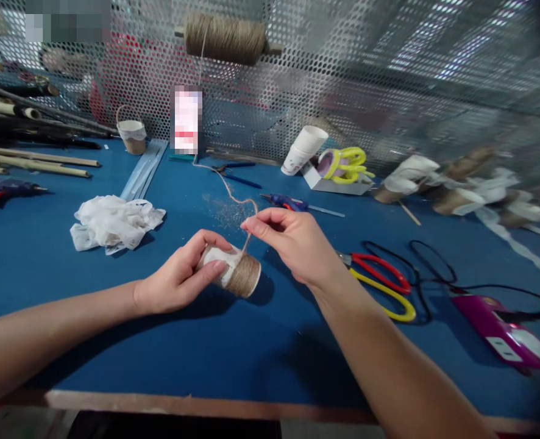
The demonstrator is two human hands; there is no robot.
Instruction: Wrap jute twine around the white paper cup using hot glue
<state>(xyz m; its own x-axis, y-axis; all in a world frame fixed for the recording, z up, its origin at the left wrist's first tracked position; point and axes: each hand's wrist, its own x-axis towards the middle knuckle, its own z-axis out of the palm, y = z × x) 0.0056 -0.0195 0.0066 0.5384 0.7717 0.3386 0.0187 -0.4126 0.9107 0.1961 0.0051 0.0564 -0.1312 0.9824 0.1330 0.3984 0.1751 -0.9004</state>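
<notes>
My left hand (192, 268) grips a white paper cup (217, 259) lying on its side above the blue table. Brown twine is wound around the cup's right part, next to its rim. With thumb and fingers pinched, my right hand (288, 238) holds the jute twine (247, 241) just above the cup. From there the strand runs back across the table toward a big twine spool (224, 39) hung on the mesh at the back. Behind my right hand lies a blue glue gun (286, 202).
Red-and-yellow-handled scissors (382, 280) and a purple power strip (503, 332) with black cords lie at the right. Stacked paper cups (304, 149), pliers (238, 174) and a small basket (133, 135) stand or lie farther back. Crumpled white lace (114, 222) is at the left.
</notes>
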